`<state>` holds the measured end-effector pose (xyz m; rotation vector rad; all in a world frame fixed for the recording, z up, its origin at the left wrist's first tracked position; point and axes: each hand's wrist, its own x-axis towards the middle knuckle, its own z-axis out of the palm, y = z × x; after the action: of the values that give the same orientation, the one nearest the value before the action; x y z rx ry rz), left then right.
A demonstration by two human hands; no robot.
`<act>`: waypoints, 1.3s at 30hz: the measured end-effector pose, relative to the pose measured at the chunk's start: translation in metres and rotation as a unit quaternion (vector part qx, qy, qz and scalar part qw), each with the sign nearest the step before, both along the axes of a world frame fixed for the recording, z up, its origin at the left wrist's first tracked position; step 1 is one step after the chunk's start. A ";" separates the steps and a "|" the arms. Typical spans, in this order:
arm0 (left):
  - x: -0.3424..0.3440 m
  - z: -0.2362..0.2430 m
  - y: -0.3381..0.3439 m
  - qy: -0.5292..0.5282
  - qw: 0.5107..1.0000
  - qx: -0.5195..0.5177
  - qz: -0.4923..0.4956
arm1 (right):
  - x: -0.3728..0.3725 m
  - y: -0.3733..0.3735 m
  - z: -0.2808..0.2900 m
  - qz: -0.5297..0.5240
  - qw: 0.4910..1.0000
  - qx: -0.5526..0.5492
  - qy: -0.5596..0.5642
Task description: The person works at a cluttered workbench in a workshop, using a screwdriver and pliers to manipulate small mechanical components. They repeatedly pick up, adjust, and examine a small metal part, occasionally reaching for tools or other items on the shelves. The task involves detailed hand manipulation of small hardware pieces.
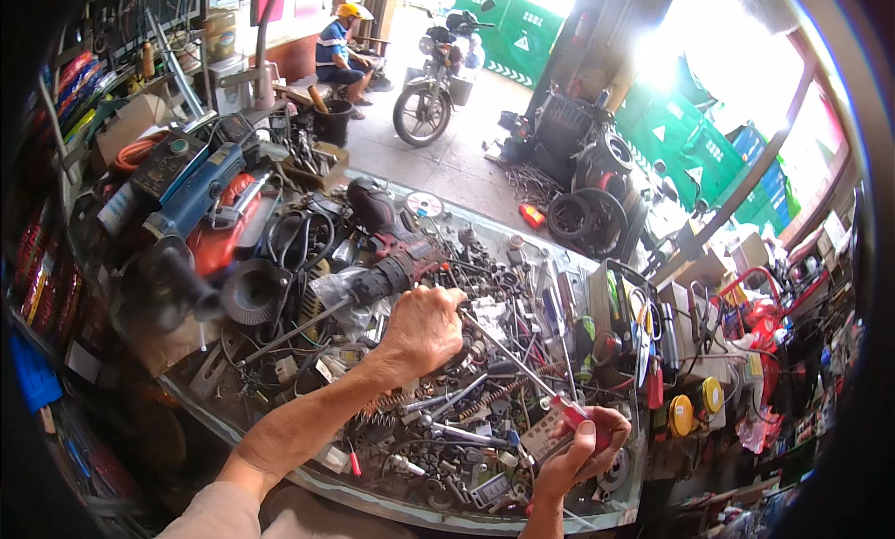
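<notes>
My right hand (583, 450) is closed around the red handle of a screwdriver (515, 360) at the front right of the cluttered workbench. Its long metal shaft slants up and left toward my left hand (421, 332). That hand is a loose fist over the middle of the bench, its fingers curled near the shaft's far end. What it pinches, if anything, is hidden behind the knuckles. Just beyond it lies a dark red and black power drill (399, 259) with a long bit pointing left. Springs (489, 399), bolts and small metal parts lie beneath both hands.
An angle grinder (196, 189) and a wire wheel (254, 292) crowd the left side. Scissors and pliers stand in a holder (611, 320) at the right. Beyond the bench are tyres (597, 213), a motorcycle (433, 91) and a seated person (340, 54) in a yellow helmet.
</notes>
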<state>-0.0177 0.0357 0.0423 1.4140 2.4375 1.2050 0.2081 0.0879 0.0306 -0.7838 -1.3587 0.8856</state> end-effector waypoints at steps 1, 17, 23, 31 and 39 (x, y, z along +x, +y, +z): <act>-0.002 -0.004 0.001 0.003 1.000 0.013 -0.005 | 0.001 -0.001 0.000 0.014 1.000 0.008 -0.002; -0.002 -0.006 0.002 0.026 0.999 0.029 -0.016 | 0.010 0.004 -0.001 0.066 0.996 0.066 -0.004; -0.001 -0.003 0.000 0.024 0.999 0.024 -0.018 | 0.015 0.006 -0.003 0.042 0.999 -0.030 -0.013; 0.002 0.003 0.001 0.005 1.000 -0.007 -0.011 | 0.011 0.005 -0.002 0.052 0.997 0.004 0.049; 0.003 0.000 0.000 0.003 1.000 0.001 -0.012 | 0.009 0.006 0.001 0.019 1.000 0.010 -0.008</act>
<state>-0.0147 0.0361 0.0423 1.4461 2.4170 1.1985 0.2169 0.0942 0.0320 -0.7539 -1.3990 0.8967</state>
